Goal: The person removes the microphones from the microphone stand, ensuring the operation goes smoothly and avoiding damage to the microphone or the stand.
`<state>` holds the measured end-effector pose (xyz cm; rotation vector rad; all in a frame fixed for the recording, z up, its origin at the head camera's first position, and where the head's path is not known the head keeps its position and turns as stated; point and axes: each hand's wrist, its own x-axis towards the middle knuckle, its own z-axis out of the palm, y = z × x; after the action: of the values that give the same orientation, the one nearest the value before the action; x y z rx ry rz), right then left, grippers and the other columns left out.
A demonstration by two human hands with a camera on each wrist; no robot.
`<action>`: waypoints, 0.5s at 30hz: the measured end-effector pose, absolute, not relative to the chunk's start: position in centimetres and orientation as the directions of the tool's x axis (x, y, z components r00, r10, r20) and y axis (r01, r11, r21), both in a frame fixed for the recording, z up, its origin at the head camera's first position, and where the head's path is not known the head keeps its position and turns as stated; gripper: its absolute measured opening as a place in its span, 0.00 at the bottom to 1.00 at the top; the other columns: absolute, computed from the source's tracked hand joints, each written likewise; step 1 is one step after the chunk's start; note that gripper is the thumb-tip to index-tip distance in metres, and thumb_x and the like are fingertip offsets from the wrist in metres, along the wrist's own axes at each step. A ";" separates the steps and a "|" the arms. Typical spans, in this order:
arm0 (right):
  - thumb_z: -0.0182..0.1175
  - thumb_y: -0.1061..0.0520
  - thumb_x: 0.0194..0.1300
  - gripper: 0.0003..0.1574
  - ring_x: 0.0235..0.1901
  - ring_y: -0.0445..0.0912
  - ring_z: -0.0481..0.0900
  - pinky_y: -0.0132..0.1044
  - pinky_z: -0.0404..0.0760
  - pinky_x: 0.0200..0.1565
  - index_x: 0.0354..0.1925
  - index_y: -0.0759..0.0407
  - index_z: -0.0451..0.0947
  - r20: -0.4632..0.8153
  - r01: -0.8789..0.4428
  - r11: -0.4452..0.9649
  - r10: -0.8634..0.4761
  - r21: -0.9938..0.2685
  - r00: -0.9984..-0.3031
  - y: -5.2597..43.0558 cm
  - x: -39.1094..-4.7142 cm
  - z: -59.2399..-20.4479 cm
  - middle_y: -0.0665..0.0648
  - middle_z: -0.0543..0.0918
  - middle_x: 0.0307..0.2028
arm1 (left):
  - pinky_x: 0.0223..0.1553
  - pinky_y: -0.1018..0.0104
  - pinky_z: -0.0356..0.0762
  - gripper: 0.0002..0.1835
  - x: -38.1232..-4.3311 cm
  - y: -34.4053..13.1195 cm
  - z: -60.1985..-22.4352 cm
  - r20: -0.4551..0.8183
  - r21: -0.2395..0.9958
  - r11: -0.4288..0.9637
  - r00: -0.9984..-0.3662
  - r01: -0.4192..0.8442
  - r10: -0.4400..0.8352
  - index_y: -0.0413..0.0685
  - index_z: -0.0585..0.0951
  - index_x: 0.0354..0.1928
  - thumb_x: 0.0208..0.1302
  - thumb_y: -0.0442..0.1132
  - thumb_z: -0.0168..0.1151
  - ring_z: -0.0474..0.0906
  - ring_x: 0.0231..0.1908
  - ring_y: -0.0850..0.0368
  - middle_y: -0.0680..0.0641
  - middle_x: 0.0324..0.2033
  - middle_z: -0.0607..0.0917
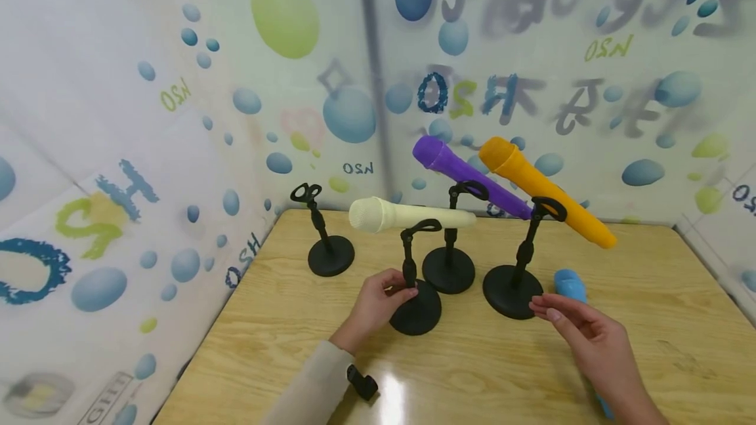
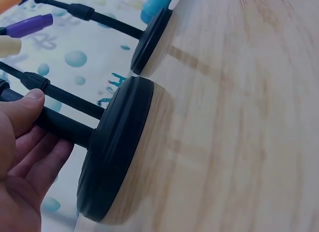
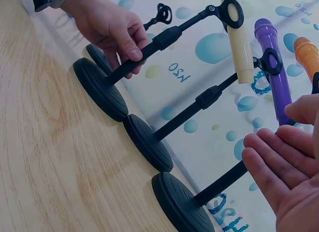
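My left hand (image 1: 378,303) grips the lower pole of a black microphone stand (image 1: 418,313), thumb and fingers around it in the left wrist view. A cream microphone (image 1: 413,216) lies nearly level in that stand's ring clip. Behind it, a purple microphone (image 1: 472,179) slants in the clip of a second stand (image 1: 449,274). An orange microphone (image 1: 546,192) tilts in a third stand (image 1: 512,290). My right hand (image 1: 593,340) is beside this stand's base, fingers extended and holding nothing. In the right wrist view its fingers (image 3: 274,167) overlap the third stand's pole; contact is unclear.
A fourth stand (image 1: 331,254) with a bare clip stands at the back left. A blue microphone (image 1: 570,285) lies on the wooden table (image 1: 472,372), partly hidden by my right hand. Patterned walls (image 1: 295,117) border the table's back and sides.
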<state>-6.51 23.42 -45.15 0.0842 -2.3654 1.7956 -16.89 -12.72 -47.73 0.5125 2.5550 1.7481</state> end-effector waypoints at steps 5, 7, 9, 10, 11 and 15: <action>0.58 0.55 0.84 0.24 0.51 0.31 0.90 0.20 0.84 0.51 0.68 0.69 0.78 0.167 -0.147 0.287 0.047 -0.947 -0.985 23.3 -6.4 -45.0 0.37 0.91 0.54 | 0.56 0.54 0.89 0.06 -16.7 -12.6 -47.7 0.171 0.908 0.330 -0.946 0.260 0.274 0.43 0.90 0.45 0.69 0.34 0.75 0.90 0.49 0.50 0.43 0.44 0.94; 0.58 0.55 0.84 0.24 0.51 0.31 0.89 0.21 0.84 0.51 0.68 0.69 0.78 0.174 -0.154 0.299 0.042 -0.942 -0.984 23.3 -6.4 -44.9 0.37 0.91 0.54 | 0.56 0.56 0.89 0.06 -16.5 -12.6 -47.7 0.165 0.911 0.322 -0.943 0.258 0.290 0.42 0.90 0.45 0.68 0.33 0.75 0.90 0.49 0.51 0.42 0.44 0.94; 0.58 0.56 0.84 0.23 0.51 0.31 0.90 0.20 0.84 0.51 0.68 0.68 0.78 0.182 -0.161 0.307 0.043 -0.938 -0.982 23.3 -6.3 -44.7 0.38 0.91 0.55 | 0.56 0.57 0.89 0.06 -16.3 -12.6 -47.7 0.157 0.915 0.314 -0.939 0.255 0.305 0.42 0.90 0.46 0.68 0.33 0.75 0.90 0.49 0.53 0.42 0.45 0.94; 0.58 0.57 0.84 0.23 0.51 0.31 0.90 0.20 0.84 0.51 0.68 0.68 0.79 0.185 -0.163 0.306 0.043 -0.938 -0.982 23.3 -6.3 -44.6 0.38 0.91 0.55 | 0.55 0.59 0.89 0.07 -16.2 -12.5 -47.7 0.153 0.916 0.312 -0.938 0.253 0.313 0.42 0.90 0.46 0.68 0.33 0.75 0.90 0.49 0.54 0.42 0.45 0.94; 0.59 0.57 0.83 0.23 0.51 0.31 0.90 0.20 0.84 0.51 0.68 0.67 0.79 0.187 -0.165 0.305 0.043 -0.938 -0.981 23.4 -6.2 -44.5 0.38 0.91 0.55 | 0.55 0.59 0.89 0.07 -16.1 -12.5 -47.6 0.149 0.916 0.311 -0.935 0.253 0.321 0.42 0.90 0.46 0.69 0.33 0.75 0.90 0.49 0.55 0.43 0.45 0.94; 0.59 0.57 0.83 0.22 0.52 0.32 0.90 0.20 0.84 0.51 0.68 0.66 0.79 0.182 -0.164 0.308 0.030 -0.937 -0.983 23.5 -6.1 -44.0 0.38 0.91 0.55 | 0.53 0.62 0.89 0.06 -15.5 -12.5 -47.5 0.137 0.920 0.301 -0.926 0.250 0.351 0.43 0.91 0.46 0.69 0.33 0.74 0.90 0.47 0.58 0.43 0.45 0.94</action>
<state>-6.10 23.52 -43.99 0.1239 -2.4027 1.7516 -15.54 -12.50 -47.54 0.5701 2.4597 1.7137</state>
